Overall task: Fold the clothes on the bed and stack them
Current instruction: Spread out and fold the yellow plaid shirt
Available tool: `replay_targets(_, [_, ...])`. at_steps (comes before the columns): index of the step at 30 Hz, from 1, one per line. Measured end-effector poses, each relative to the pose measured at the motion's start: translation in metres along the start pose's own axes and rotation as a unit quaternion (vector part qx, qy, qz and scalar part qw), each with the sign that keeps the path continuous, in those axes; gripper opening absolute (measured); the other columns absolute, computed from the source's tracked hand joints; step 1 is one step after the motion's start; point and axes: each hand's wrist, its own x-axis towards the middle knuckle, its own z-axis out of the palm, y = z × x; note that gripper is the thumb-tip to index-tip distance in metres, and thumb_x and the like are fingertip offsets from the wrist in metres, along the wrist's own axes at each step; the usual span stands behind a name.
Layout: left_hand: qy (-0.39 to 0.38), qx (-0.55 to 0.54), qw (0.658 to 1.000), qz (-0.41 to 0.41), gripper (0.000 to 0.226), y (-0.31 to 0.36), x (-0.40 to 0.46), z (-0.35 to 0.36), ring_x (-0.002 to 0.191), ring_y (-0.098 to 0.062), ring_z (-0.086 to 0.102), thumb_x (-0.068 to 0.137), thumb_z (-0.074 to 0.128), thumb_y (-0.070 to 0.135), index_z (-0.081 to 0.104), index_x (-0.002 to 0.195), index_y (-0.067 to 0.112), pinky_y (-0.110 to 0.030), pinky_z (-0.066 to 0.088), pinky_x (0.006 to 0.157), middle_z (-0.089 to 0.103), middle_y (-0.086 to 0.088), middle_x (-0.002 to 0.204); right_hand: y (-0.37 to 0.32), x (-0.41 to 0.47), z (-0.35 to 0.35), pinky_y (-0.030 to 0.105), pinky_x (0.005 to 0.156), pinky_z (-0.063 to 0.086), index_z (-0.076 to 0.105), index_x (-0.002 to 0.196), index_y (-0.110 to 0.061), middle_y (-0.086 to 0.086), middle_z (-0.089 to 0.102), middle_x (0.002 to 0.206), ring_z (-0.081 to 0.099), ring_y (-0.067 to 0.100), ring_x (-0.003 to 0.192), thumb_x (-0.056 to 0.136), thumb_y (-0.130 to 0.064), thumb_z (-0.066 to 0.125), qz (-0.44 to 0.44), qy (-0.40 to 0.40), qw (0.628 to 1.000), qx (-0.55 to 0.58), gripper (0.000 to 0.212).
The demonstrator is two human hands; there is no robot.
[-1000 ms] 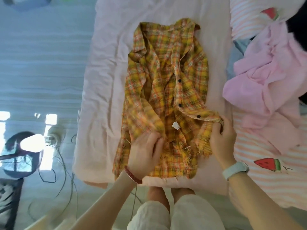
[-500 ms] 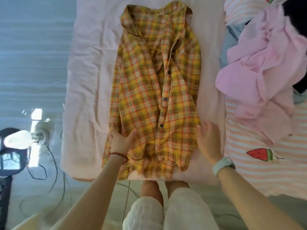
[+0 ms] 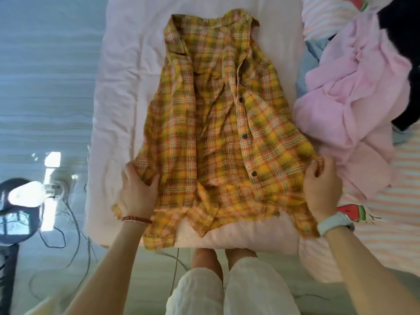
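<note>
Yellow plaid shirt (image 3: 218,133) spread on a pink bed (image 3: 122,87), gripped at both lower edges.

Long axis running away from the viewer, collar at the far end, frayed hem nearest. Left hand (image 3: 136,189) and right hand (image 3: 322,185) each with fingers curled round a lower side edge. Pink clothes pile (image 3: 354,92) just beside, right.

Single head-worn wide-angle view, steeply downward and close over the bed (image 3: 118,92) edge, floor (image 3: 45,64) at left.
</note>
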Motion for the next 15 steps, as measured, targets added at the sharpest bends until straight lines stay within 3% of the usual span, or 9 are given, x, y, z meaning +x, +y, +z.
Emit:
replay_targets(2, [-0.022, 0.113, 0.993, -0.002, 0.078, -0.003, 0.001, 0.01, 0.118, -0.043, 0.042, 0.08, 0.068, 0.029, 0.025, 0.142, 0.014, -0.054, 0.036, 0.091, 0.033, -0.021, 0.138, 0.007, 0.005, 0.002, 0.041, 0.068, 0.036, 0.046, 0.123, -0.002, 0.029, 0.056, 0.11, 0.054, 0.045, 0.096, 0.091, -0.011, 0.048, -0.015, -0.06, 0.992, -0.112, 0.033])
replay_targets(4, [-0.023, 0.137, 0.99, 0.019, 0.077, 0.002, -0.005, 0.023, 0.129, -0.042, 0.029, 0.081, 0.065, 0.03, 0.025, 0.144, 0.016, -0.057, 0.026, 0.101, 0.024, -0.021, 0.146, 0.013, 0.002, 0.011, 0.049, 0.08, 0.042, 0.039, 0.134, -0.004, 0.027, 0.048, 0.122, 0.049, 0.044, 0.108, 0.085, -0.01, 0.056, -0.052, -0.085, 0.98, -0.171, 0.051])
replay_targets(7, [-0.044, 0.121, 0.987, 0.093, 0.058, 0.023, -0.02, 0.048, 0.126, -0.038, 0.034, 0.085, 0.06, 0.036, 0.042, 0.134, 0.01, -0.054, 0.027, 0.1, 0.038, -0.019, 0.138, 0.005, -0.016, 0.027, 0.048, 0.083, 0.043, 0.051, 0.123, -0.004, 0.021, 0.054, 0.115, 0.051, 0.04, 0.104, 0.084, -0.013, 0.058, -0.169, -0.084, 0.969, -0.16, 0.04])
replay_targets(9, [-0.082, 0.11, 0.987, 0.081, 0.066, 0.036, -0.029, 0.066, 0.121, -0.035, 0.038, 0.083, 0.06, 0.048, 0.041, 0.132, 0.008, -0.051, 0.033, 0.096, 0.042, -0.015, 0.131, -0.004, -0.03, 0.042, 0.04, 0.079, 0.045, 0.054, 0.12, -0.007, 0.013, 0.058, 0.108, 0.055, 0.032, 0.099, 0.089, -0.025, 0.054, -0.227, -0.147, 0.952, -0.142, 0.035])
replay_targets(12, [-0.111, 0.075, 0.989, -0.063, 0.083, 0.04, -0.028, 0.091, 0.124, -0.034, 0.033, 0.076, 0.065, 0.055, 0.029, 0.136, 0.01, -0.052, 0.033, 0.097, 0.035, -0.015, 0.133, -0.012, -0.04, 0.073, 0.035, 0.086, 0.045, 0.037, 0.136, -0.012, 0.007, 0.048, 0.128, 0.046, 0.025, 0.117, 0.091, -0.044, 0.048, -0.153, -0.242, 0.948, -0.137, 0.056])
replay_targets(15, [-0.125, 0.081, 0.979, -0.136, 0.083, 0.024, -0.016, 0.101, 0.126, -0.035, 0.03, 0.077, 0.069, 0.044, 0.023, 0.137, 0.011, -0.052, 0.034, 0.096, 0.03, -0.016, 0.137, -0.01, -0.038, 0.099, 0.043, 0.092, 0.043, 0.014, 0.145, -0.017, 0.009, 0.031, 0.14, 0.032, 0.028, 0.128, 0.089, -0.046, 0.053, -0.061, -0.303, 0.932, -0.189, 0.074])
